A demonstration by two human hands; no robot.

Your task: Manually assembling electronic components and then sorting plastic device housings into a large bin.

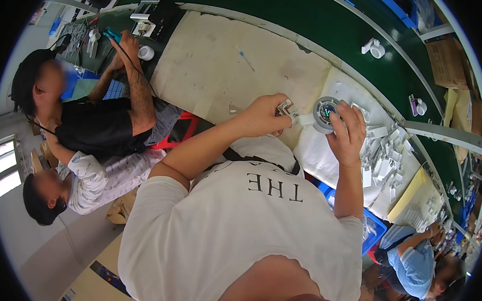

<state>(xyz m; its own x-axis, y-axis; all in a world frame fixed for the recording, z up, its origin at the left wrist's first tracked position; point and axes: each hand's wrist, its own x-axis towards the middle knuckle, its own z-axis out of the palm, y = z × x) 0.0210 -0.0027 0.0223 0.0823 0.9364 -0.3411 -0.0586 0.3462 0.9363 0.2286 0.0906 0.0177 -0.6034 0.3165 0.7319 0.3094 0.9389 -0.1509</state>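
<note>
Head: beige worktop (pixel 202 57), green surface (pixel 311 24) beyond

1 rnd grey unit (pixel 322 116), 3 co-wkrs (pixel 99 124), prob. 1 pen (pixel 246 60)

Upside-down dark capital letters (pixel 274 187) across the person's white T-shirt (pixel 237 225)

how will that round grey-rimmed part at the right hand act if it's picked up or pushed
The round grey-rimmed part looks stiff, since its rim keeps a clean circle. It might roll if stood on edge, given that outline. Its face with small green specks may be delicate, so pressing there seems riskier.
</note>
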